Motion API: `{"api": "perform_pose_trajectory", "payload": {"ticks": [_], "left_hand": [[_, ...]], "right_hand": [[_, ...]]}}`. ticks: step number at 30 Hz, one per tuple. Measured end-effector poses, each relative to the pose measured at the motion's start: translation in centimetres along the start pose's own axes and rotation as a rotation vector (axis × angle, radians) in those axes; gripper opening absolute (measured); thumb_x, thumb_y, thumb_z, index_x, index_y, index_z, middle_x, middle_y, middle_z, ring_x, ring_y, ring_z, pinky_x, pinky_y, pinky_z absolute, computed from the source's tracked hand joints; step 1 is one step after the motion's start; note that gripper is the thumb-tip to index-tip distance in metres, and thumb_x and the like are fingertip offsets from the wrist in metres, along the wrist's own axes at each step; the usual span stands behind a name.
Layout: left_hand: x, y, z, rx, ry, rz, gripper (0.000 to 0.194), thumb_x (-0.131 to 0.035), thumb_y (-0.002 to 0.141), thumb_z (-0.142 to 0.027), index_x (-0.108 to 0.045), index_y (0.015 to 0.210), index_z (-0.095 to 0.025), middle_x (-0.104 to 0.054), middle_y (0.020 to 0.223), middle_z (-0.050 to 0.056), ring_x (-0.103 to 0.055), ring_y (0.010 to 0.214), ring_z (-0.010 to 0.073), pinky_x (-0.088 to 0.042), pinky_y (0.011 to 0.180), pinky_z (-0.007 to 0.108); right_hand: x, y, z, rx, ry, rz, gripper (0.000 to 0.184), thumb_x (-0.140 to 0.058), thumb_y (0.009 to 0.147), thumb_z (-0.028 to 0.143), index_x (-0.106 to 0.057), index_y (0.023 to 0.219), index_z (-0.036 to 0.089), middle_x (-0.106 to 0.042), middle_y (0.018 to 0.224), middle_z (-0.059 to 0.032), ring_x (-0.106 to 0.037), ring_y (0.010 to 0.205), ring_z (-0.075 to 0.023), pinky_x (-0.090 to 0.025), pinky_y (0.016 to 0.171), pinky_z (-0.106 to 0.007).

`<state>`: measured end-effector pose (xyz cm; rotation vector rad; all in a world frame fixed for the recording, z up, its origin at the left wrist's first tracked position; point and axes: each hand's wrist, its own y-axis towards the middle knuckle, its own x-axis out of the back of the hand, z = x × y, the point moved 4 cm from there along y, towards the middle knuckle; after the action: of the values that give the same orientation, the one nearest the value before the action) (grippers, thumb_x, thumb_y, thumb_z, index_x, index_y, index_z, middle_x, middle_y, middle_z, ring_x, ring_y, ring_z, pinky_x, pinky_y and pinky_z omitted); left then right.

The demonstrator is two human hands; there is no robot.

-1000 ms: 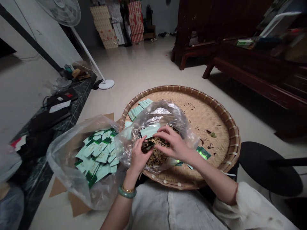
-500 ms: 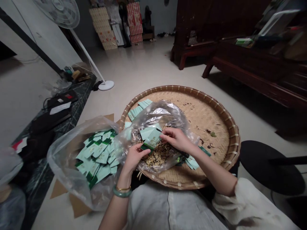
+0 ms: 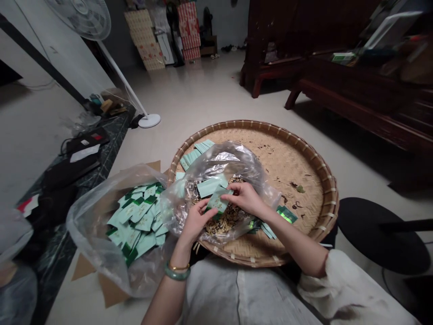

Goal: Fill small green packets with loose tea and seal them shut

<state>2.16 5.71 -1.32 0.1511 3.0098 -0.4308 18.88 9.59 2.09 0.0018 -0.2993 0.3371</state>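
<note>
The left hand (image 3: 196,221) and the right hand (image 3: 248,198) hold one pale green packet (image 3: 219,199), and the fingers of both pinch it. It is above one clear bag (image 3: 233,155) with dry bits (image 3: 221,225) inside, on one round woven tray (image 3: 270,146). A second bag (image 3: 86,225), on the left, has many green packets (image 3: 144,219), too many to count. One white fan (image 3: 149,120) stands far left on the floor (image 3: 192,99).

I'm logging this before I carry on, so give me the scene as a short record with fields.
left hand: holds the lower end of a pale green packet
right hand: pinches the packet's upper end
clear bag: on the tray, with dried mix inside
tray: round, woven
second bag: left of the tray, holding many packets
</note>
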Motion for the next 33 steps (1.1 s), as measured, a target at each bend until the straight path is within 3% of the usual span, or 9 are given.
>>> {"api": "perform_pose_trajectory", "payload": {"ticks": [5,8,13,19,25,28,31,33], "left_hand": [[-0.3,0.1,0.0,0.03,-0.067,-0.107,0.035,-0.078,0.06,-0.043,-0.072,0.079,-0.013,-0.07,0.069,0.001,-0.061,0.062,0.0143,-0.047,0.06,0.023],[-0.4,0.1,0.4,0.053,-0.125,-0.107,0.032,-0.08,0.059,-0.04,-0.071,0.073,-0.014,-0.068,0.064,0.0,-0.058,0.057,0.0114,-0.044,0.055,0.02],[-0.7,0.3,0.7,0.08,-0.152,-0.036,0.034,-0.079,0.061,-0.041,-0.071,0.079,-0.013,-0.07,0.067,0.001,-0.06,0.061,0.0122,-0.046,0.06,0.022],[-0.5,0.5,0.7,0.05,-0.165,-0.176,0.035,-0.081,0.056,-0.042,-0.071,0.072,-0.012,-0.069,0.064,0.0,-0.059,0.056,0.0117,-0.045,0.055,0.021],[-2.0,-0.6,1.1,0.207,-0.191,0.11,0.046,-0.083,0.056,-0.038,-0.069,0.091,-0.011,-0.073,0.079,0.008,-0.068,0.063,0.0183,-0.052,0.058,0.026],[-1.9,-0.7,1.3,0.237,-0.18,0.063,0.049,-0.085,0.052,-0.036,-0.068,0.09,-0.009,-0.073,0.082,0.011,-0.069,0.064,0.0206,-0.053,0.057,0.027],[-1.5,-0.5,1.3,0.21,-0.206,-0.021,0.05,-0.085,0.052,-0.037,-0.068,0.09,-0.009,-0.074,0.084,0.011,-0.069,0.065,0.0203,-0.054,0.055,0.027],[-1.4,-0.5,1.2,0.206,-0.205,-0.028,0.05,-0.085,0.052,-0.038,-0.068,0.088,-0.008,-0.074,0.081,0.011,-0.069,0.063,0.0195,-0.054,0.056,0.027]], "right_hand": [[-0.5,0.2,-0.3,-0.014,0.061,0.015,0.024,-0.067,0.071,0.038,-0.063,0.065,0.015,-0.055,0.054,0.0033,-0.045,0.05,-0.0095,-0.032,0.047,-0.021],[-0.6,0.1,-0.8,-0.077,0.122,0.016,0.031,-0.067,0.07,0.043,-0.059,0.06,0.015,-0.048,0.047,0.005,-0.04,0.045,-0.0078,-0.027,0.044,-0.02],[-1.1,0.2,-1.1,-0.09,0.129,0.08,0.038,-0.072,0.065,0.049,-0.059,0.057,0.015,-0.047,0.044,0.0053,-0.04,0.043,-0.0075,-0.028,0.042,-0.02],[-1.4,0.1,-1.7,-0.189,0.225,0.061,0.039,-0.075,0.06,0.051,-0.062,0.061,0.015,-0.051,0.043,0.0048,-0.044,0.04,-0.0078,-0.032,0.04,-0.019],[-1.3,0.0,-1.9,-0.193,0.191,0.064,0.031,-0.071,0.068,0.045,-0.064,0.065,0.015,-0.057,0.046,0.0022,-0.051,0.041,-0.0108,-0.038,0.041,-0.021],[-0.4,-0.2,-1.6,-0.069,0.018,0.019,0.028,-0.059,0.082,0.042,-0.068,0.081,0.015,-0.066,0.064,-0.002,-0.059,0.056,-0.0144,-0.046,0.052,-0.025],[0.6,-1.1,-1.2,0.107,-0.477,-0.097,0.024,-0.055,0.087,0.033,-0.065,0.103,0.017,-0.068,0.093,-0.0089,-0.062,0.085,-0.0216,-0.049,0.074,-0.033],[0.7,-1.9,-1.7,0.114,-0.829,-0.123,0.032,-0.062,0.082,0.025,-0.06,0.112,0.014,-0.063,0.103,-0.0148,-0.058,0.096,-0.0282,-0.048,0.079,-0.038]]}}
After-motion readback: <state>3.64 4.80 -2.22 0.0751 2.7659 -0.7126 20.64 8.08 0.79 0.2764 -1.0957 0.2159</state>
